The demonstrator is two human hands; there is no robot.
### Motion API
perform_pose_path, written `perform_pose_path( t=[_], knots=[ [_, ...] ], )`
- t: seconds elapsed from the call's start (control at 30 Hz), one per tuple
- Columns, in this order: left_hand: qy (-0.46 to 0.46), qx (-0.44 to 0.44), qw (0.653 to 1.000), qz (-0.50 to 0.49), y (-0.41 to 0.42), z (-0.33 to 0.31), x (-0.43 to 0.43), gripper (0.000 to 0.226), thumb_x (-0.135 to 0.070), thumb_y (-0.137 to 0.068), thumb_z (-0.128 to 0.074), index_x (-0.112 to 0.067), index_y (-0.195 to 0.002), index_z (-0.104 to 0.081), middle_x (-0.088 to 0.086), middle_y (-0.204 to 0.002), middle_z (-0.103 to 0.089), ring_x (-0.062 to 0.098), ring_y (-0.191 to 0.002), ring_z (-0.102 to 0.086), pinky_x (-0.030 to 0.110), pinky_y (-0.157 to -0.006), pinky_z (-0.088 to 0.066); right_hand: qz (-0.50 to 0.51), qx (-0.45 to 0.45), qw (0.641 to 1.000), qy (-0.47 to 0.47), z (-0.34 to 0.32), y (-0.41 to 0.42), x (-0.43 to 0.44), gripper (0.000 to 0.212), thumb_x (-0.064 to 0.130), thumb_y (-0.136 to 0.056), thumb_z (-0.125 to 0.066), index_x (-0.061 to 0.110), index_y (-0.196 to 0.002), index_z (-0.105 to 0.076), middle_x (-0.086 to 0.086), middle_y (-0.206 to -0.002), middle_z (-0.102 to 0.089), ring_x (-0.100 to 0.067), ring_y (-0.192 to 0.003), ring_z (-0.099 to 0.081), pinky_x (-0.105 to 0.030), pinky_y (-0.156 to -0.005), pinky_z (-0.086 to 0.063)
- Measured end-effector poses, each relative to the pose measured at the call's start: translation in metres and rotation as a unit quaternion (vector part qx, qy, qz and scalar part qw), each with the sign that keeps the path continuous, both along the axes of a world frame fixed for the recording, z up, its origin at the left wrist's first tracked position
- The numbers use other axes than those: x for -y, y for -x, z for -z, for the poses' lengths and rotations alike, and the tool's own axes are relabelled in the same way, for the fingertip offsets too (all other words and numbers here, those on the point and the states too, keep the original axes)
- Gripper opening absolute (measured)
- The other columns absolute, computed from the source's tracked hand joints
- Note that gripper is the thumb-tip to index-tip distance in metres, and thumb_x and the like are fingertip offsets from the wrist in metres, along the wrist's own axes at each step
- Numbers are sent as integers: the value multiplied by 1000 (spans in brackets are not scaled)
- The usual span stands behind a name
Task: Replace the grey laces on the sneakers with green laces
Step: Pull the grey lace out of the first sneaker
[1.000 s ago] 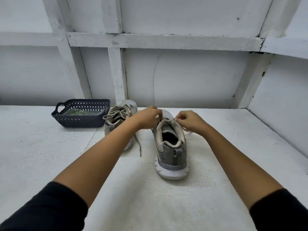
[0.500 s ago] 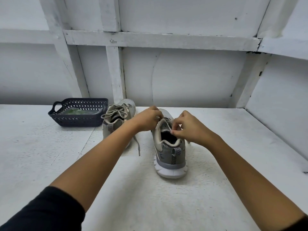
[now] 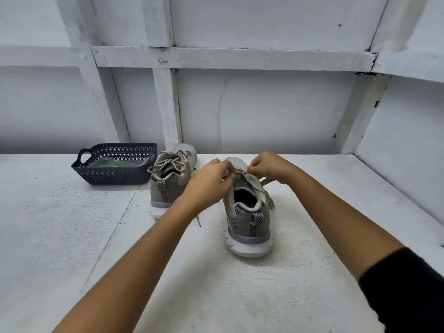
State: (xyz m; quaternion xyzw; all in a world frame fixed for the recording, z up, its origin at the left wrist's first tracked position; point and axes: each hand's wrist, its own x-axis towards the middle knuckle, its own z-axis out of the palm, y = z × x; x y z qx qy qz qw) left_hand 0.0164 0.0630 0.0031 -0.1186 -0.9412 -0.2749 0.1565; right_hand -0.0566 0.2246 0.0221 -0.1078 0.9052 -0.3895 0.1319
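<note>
Single view, head-worn, wide-angle. Looks forward and down across the white table (image 3: 72, 260), facing the boarded white wall (image 3: 264, 111) at 12 o'clock; side wall (image 3: 408, 140) closes 3 o'clock. Close view; table runs under the bottom edge at 6 o'clock. Forearms enter from 4 and 7 o'clock, stretched out; left hand (image 3: 211, 181) and right hand (image 3: 271, 167) pinch the grey lace (image 3: 237, 173) just above centre. Near sneaker (image 3: 249, 219) dead centre, heel toward the lens. Second sneaker (image 3: 168, 186) and dark basket (image 3: 115, 176) farther back, toward 10 o'clock. Beams bow at the frame edges.
</note>
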Motion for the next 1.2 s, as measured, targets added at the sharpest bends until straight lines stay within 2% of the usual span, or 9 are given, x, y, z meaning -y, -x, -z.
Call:
perform_pose_path(
  t=[0.2,0.37,0.5,0.57,0.7,0.87,1.03,1.13,1.2],
  knots=[
    [-54,-33,998,13,-13,17,-8,21,-25,-89,-61,-20,-109,-62,-3,-102,-44,18,-80,-53,36,-77,-48,9,58,997,-45,-7,12,9,8,1,-87,-58,2,-80,-59,-8,-63,-52,-16,-56,-52,-24,-56,-51],
    [-145,89,985,-6,-6,33,-7,56,-36,-83,-67,-23,-133,-44,1,-120,-42,15,-106,-52,32,-99,-42,13,-13,997,-74,5,17,16,27,-7,-85,-44,4,-62,-48,-10,-59,-45,-20,-48,-43,-30,-57,-43],
    [-187,127,974,-22,1,42,-9,73,-63,-68,-49,-27,-132,-48,6,-122,-57,20,-115,-55,42,-99,-45,23,-57,995,-81,9,20,21,40,-4,-92,-40,8,-54,-40,-7,-54,-41,-18,-47,-36,-24,-45,-33],
    [-198,124,972,-33,0,45,-9,69,-62,-72,-49,-28,-132,-48,5,-122,-58,20,-116,-55,41,-100,-44,39,-42,998,-34,12,23,18,37,8,-97,-43,7,-60,-46,-9,-56,-46,-20,-48,-44,-26,-49,-40],
    [-218,119,968,-22,-1,48,-11,52,-45,-87,-53,-24,-134,-48,6,-124,-57,19,-117,-52,41,-103,-40,44,115,992,41,8,25,-3,41,37,-96,-50,-2,-85,-59,-12,-69,-58,-21,-59,-56,-27,-57,-51],
    [-237,115,964,-26,0,54,-12,70,-60,-73,-46,-26,-134,-48,5,-121,-59,19,-117,-53,42,-102,-41,11,116,992,55,2,27,-7,19,10,-91,-60,4,-73,-58,-5,-59,-52,-11,-52,-47,-14,-48,-48],
    [-228,124,965,-23,0,52,-12,67,-56,-75,-43,-28,-135,-46,5,-122,-56,18,-118,-51,42,-104,-39,98,142,945,277,1,31,0,28,17,-97,-50,8,-71,-52,3,-43,-52,-3,-38,-49,-13,-42,-43],
    [-232,121,965,-19,0,54,-13,67,-58,-74,-43,-30,-134,-48,2,-121,-57,16,-117,-52,43,-102,-41,65,125,978,151,5,25,-4,33,34,-95,-54,8,-73,-54,-1,-59,-50,-11,-53,-48,-20,-53,-44],
    [-234,121,965,-17,1,55,-14,71,-63,-70,-41,-31,-133,-48,1,-120,-58,16,-115,-53,43,-100,-43,14,96,995,34,5,20,-7,28,26,-92,-60,8,-72,-56,-2,-58,-50,-11,-52,-47,-21,-55,-45]
  ],
)
